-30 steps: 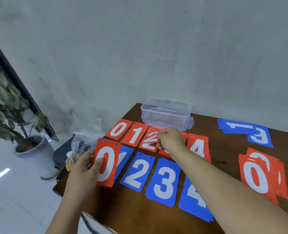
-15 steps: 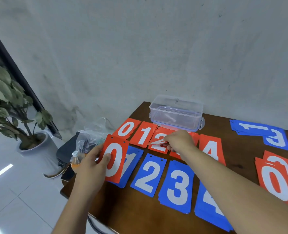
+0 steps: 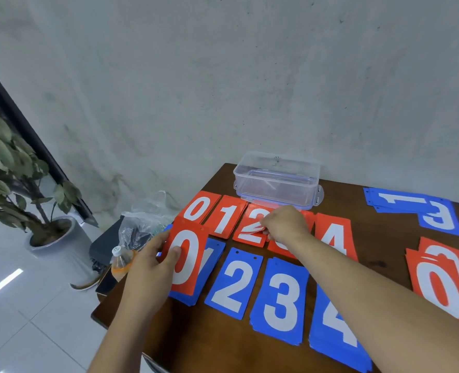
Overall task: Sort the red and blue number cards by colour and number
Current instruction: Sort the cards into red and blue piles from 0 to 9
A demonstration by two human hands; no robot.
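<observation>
Two cards held | my right hand [image 3: 286, 224] pinches red 2 card [image 3: 251, 228] just beside clear box [image 3: 276, 181] | left hand [image 3: 147, 269] grips red 0 card [image 3: 189, 254], to place next, I judge

Soft, even light in a wide-angle view.
Glare streaks mark the tiled floor [image 3: 2, 286] at left; shadows on the table [image 3: 381, 246] are faint; the red cards [image 3: 438, 286] at the right edge look smeared and stretched.
</observation>
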